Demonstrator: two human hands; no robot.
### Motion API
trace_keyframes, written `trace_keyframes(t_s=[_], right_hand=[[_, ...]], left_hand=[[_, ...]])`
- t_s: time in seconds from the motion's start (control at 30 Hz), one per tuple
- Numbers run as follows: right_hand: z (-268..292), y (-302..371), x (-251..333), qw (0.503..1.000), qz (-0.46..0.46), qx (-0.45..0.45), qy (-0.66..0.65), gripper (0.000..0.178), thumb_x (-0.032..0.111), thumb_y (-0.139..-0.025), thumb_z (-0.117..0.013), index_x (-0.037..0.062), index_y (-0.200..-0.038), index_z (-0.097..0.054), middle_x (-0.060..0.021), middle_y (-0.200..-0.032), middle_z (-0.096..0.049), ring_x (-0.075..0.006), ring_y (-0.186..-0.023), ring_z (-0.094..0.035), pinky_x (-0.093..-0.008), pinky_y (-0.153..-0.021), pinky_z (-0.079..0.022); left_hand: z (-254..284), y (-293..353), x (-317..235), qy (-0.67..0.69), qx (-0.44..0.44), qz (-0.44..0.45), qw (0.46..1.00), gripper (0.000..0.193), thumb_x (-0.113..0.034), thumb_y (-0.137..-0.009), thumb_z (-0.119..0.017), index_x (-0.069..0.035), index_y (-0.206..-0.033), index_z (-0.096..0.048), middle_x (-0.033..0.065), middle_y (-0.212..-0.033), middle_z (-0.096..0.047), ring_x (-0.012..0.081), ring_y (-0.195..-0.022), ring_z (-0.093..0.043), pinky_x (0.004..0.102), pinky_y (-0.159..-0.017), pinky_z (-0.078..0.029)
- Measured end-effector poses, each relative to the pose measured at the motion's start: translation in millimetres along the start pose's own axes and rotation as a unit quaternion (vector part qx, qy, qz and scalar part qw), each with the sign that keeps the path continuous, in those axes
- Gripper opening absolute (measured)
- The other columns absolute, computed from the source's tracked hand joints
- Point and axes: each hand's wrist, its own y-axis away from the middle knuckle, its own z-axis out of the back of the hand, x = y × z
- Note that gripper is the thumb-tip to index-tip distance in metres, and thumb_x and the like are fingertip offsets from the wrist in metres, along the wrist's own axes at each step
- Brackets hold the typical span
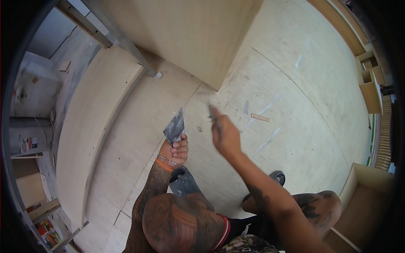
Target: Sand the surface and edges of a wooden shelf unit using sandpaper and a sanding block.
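My left hand [180, 151] is closed around a putty knife [174, 127], its broad grey blade smeared and pointing away from me. To its right, my right hand [227, 135] grips a thin dark tool [211, 110], seen almost edge-on and slightly blurred, so its exact kind is unclear. Both hands are held above a pale plywood surface [287, 105]. Just beyond the right hand's tool is the near corner of a large wooden panel [198, 38], where a light smear marks the plywood.
A small wooden strip [260, 117] lies right of my right hand, near white streaks. A curved-looking board [95, 114] with a raised edge runs along the left. White buckets [31, 137] stand far left. Wooden boxes [371, 90] line the right side. My knees and a shoe are below.
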Motion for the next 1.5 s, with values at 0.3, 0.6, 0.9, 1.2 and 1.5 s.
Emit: trace_keyframes(t_s=[0.3, 0.6, 0.9, 1.2, 1.5], right_hand=[[-7.1, -26.6, -50.1, 0.993, -0.063, 0.046, 0.085, 0.026, 0.015, -0.09, -0.062, 0.0066, -0.115, -0.061, -0.0117, -0.09, -0.066, -0.0293, -0.069, -0.061, -0.0398, -0.064, -0.053], [1.5, 6.2, 23.1, 0.636, -0.446, 0.099, -0.622, 0.03, 0.016, -0.09, -0.064, -0.0013, -0.113, -0.057, -0.0057, -0.092, -0.065, -0.0158, -0.072, -0.061, -0.0316, -0.063, -0.049], [0.7, 9.2, 6.6, 0.786, -0.394, 0.102, -0.465, 0.026, 0.009, -0.09, -0.062, -0.0034, -0.112, -0.06, -0.0083, -0.093, -0.067, -0.0154, -0.081, -0.064, -0.03, -0.074, -0.052], [2.3, 6.9, 35.6, 0.886, -0.274, 0.16, -0.339, 0.022, 0.01, -0.093, -0.06, -0.0029, -0.111, -0.062, -0.0059, -0.092, -0.068, -0.0109, -0.081, -0.061, -0.0277, -0.072, -0.051], [5.8, 3.6, 11.8, 0.871, -0.259, 0.222, -0.353, 0.022, 0.007, -0.091, -0.059, -0.0032, -0.111, -0.061, -0.008, -0.092, -0.068, -0.0121, -0.082, -0.062, -0.0279, -0.073, -0.052]], left_hand=[[-2.2, 2.0, 24.5, -0.082, 0.161, 0.022, 0.983, 0.031, -0.036, -0.099, -0.048, -0.006, -0.102, -0.058, -0.0001, -0.059, -0.047, 0.009, -0.044, -0.04, 0.0229, -0.04, -0.031], [-15.5, -19.0, 43.6, -0.24, -0.023, -0.136, 0.961, 0.036, -0.048, -0.095, -0.052, -0.023, -0.119, -0.058, 0.0047, -0.09, -0.063, 0.0155, -0.07, -0.055, 0.0234, -0.055, -0.038], [-25.7, 2.2, 17.5, -0.296, -0.039, -0.182, 0.937, 0.032, -0.014, -0.099, -0.053, 0.002, -0.126, -0.056, 0.0127, -0.111, -0.068, 0.0225, -0.1, -0.067, 0.0385, -0.093, -0.052], [-40.7, 19.3, 16.0, -0.805, -0.086, -0.179, 0.559, 0.03, -0.014, -0.096, -0.055, 0.001, -0.122, -0.056, 0.0075, -0.099, -0.067, 0.012, -0.09, -0.06, 0.0297, -0.086, -0.049], [-6.2, 2.2, 24.2, -0.682, -0.013, -0.188, 0.707, 0.039, -0.016, -0.097, -0.058, 0.002, -0.131, -0.052, 0.0099, -0.112, -0.064, 0.0149, -0.103, -0.058, 0.0306, -0.092, -0.046]])
